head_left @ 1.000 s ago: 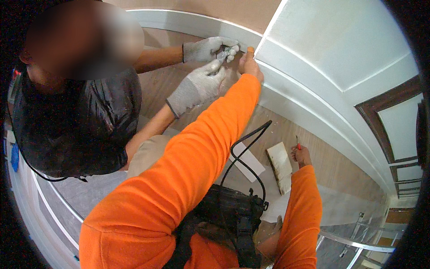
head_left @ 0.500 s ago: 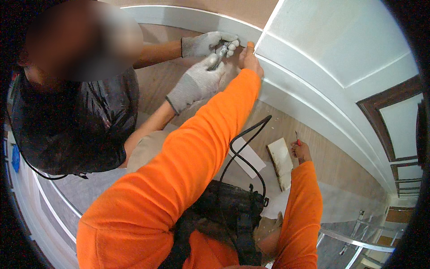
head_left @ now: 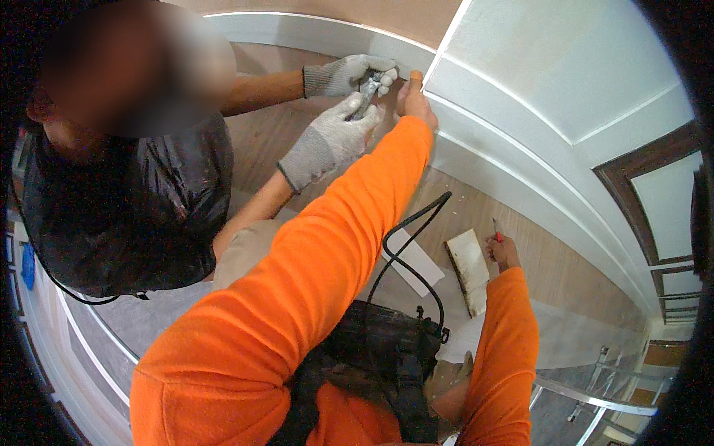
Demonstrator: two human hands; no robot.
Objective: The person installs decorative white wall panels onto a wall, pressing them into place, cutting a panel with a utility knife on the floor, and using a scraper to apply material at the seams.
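Observation:
My left hand (head_left: 418, 104) reaches forward to the white baseboard (head_left: 476, 152) at the wall corner. One finger is stretched out against the corner, and nothing shows in this hand; its other fingers are partly hidden. Low over the floor to the right, my right hand (head_left: 505, 253) is closed round a small red-handled tool (head_left: 498, 236) with a narrow blade pointing away from me. Just left of my left hand, a co-worker's gloved hands (head_left: 327, 137) hold a small grey metallic tool (head_left: 370, 88) close to the baseboard.
A dirty off-white block (head_left: 468, 269) lies beside my right hand, with a white flat piece (head_left: 413, 262) to its left. A black cable (head_left: 407, 223) loops up from a black bag (head_left: 379, 338) at my body. Metal frame bars (head_left: 595, 401) stand at the lower right. The co-worker (head_left: 134, 201) crouches at left.
The tool's blade in my right hand has turned slightly. The co-worker's gloved hands have shifted a little to the right. My left hand stays at the corner.

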